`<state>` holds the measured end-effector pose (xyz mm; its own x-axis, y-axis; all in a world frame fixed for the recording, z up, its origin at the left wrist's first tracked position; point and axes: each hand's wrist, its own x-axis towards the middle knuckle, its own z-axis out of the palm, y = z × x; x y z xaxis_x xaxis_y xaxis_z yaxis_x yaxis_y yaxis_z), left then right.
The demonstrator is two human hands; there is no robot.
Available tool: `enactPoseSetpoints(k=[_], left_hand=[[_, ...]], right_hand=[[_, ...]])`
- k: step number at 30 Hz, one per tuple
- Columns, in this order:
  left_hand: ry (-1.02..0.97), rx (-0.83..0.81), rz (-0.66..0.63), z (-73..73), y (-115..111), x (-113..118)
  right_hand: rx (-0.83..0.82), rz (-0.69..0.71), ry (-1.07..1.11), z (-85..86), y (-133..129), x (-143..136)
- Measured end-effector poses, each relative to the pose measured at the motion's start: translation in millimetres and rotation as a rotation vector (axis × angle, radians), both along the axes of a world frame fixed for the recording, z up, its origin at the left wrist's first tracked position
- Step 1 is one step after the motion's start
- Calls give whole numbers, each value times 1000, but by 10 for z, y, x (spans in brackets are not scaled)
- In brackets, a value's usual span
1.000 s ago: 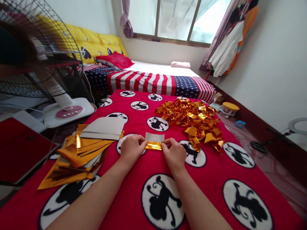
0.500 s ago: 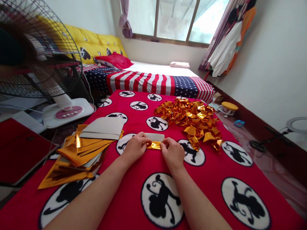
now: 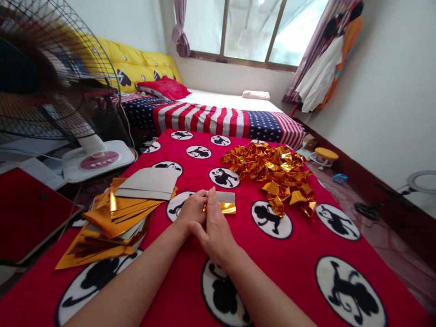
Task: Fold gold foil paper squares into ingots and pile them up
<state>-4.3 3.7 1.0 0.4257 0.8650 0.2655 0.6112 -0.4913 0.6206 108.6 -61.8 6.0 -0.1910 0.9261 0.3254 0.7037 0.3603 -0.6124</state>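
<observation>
A sheet of paper [image 3: 227,198], grey with a folded gold strip [image 3: 229,208] along its near edge, lies on the red monkey-print cloth [image 3: 293,281]. My left hand [image 3: 193,210] is closed at the sheet's left end, its fingertips partly covered. My right hand [image 3: 216,225] lies flat across the fold against my left hand, fingers stretched and together, thumb apart. To the left sits a stack of gold and grey sheets [image 3: 136,206]. Right of the hands and farther back is a pile of folded gold pieces [image 3: 272,168].
A standing fan [image 3: 98,160] is at the left, above a dark red panel [image 3: 34,213]. Behind the cloth is a bed with a striped, starred cover [image 3: 211,119]. A yellow stool [image 3: 326,153] and a ring-shaped stand [image 3: 422,180] are at the right.
My right hand has moved left from the sheet's right end onto the fold beside my left hand, and its fingers have straightened. The sheet's right end is now uncovered.
</observation>
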Motion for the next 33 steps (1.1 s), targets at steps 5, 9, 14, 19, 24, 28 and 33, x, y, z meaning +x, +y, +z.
enactPoseSetpoints(k=[5,9,14,19,24,28,33], left_hand=[[2,-5,-19,35,-15,2],[3,19,-15,51,-37,7],[-7,14,10,44,-53,14],[-4,-10,14,19,-53,-18],[147,167,117,151,-149,46],[44,259,76,302,-222,395],[88,116,-145,211,-105,874]], right_hand=[[-162,19,-7,-30,-13,-19],[-169,34,-184,-31,-46,160],[-157,-5,-417,-47,-86,465],[-136,-38,-536,-38,-117,664],[-102,-79,-550,-55,-132,645],[-46,-83,-541,-83,-129,631],[22,-21,-516,-41,-133,630]])
